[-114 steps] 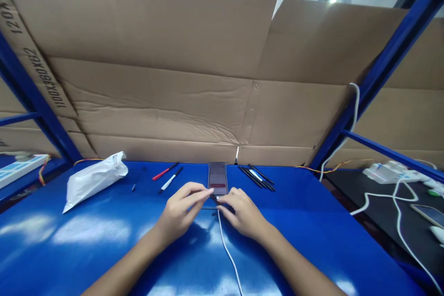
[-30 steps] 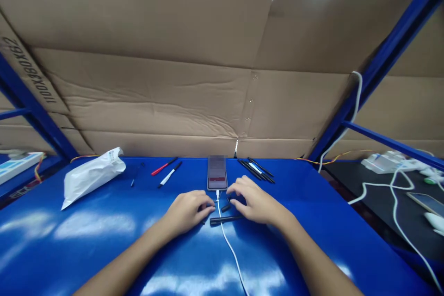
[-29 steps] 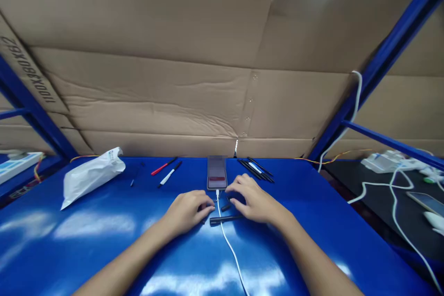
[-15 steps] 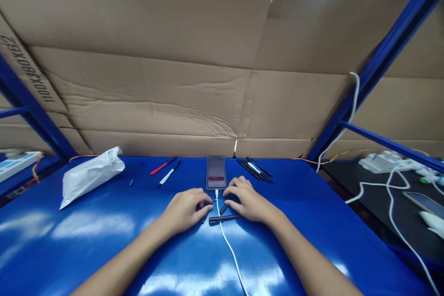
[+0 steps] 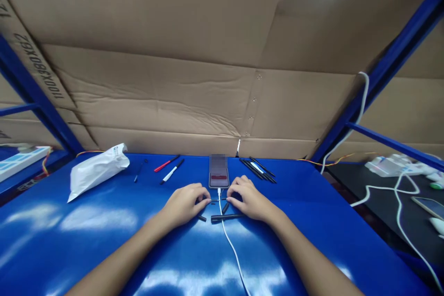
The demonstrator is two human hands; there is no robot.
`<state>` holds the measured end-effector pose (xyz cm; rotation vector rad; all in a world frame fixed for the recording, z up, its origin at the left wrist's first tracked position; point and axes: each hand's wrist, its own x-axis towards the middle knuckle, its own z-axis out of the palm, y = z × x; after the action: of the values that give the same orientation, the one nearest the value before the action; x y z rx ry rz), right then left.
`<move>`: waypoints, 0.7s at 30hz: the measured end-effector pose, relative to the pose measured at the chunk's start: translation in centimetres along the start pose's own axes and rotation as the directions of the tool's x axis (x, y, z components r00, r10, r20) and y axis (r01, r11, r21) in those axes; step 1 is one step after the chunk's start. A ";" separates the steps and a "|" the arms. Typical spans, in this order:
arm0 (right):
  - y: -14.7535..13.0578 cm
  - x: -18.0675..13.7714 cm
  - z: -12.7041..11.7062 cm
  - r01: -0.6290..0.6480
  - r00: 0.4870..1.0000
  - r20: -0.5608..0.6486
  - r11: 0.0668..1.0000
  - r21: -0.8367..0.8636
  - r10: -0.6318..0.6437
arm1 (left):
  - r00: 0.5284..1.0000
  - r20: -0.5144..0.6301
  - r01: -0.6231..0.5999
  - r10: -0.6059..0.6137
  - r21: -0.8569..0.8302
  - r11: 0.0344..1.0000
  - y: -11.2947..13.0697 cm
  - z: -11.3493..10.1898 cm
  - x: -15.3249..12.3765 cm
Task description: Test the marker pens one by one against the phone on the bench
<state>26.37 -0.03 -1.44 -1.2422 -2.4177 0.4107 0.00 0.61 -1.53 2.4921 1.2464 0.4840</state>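
On the blue table (image 5: 312,222), the left hand (image 5: 185,203) and right hand (image 5: 248,198) each pinch one end of a thin black rod (image 5: 218,200), which crosses the white cable (image 5: 231,245) just short of the phone (image 5: 218,176). A black pen barrel (image 5: 227,217) lies just nearer.

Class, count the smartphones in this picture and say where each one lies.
2. The first smartphone lies on the blue table just beyond left hand and right hand; the second smartphone lies at the far right edge. Others may be hidden.

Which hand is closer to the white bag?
Left. The left hand lies right of the bag, apart from it; the right hand is farther right, past the white cable.
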 end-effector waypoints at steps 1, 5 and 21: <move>0.1 0.0 0.0 0.001 1.000 0.002 1.000 -0.001 -0.001 | 1.000 -0.004 0.003 -0.003 0.000 1.000 0.0 0.0 0.0; 0.4 0.0 -0.5 0.014 1.000 0.002 1.000 0.025 -0.014 | 1.000 -0.021 -0.001 0.001 0.013 1.000 -0.2 -0.2 -0.1; 0.2 -0.1 -1.0 0.013 0.999 -0.049 1.000 0.022 -0.012 | 0.996 -0.014 -0.083 0.084 0.028 0.996 -0.1 -0.9 -0.4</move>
<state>27.03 0.06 -0.70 -1.2133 -2.3726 0.3980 -0.64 0.46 -0.84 2.5761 1.1653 0.5101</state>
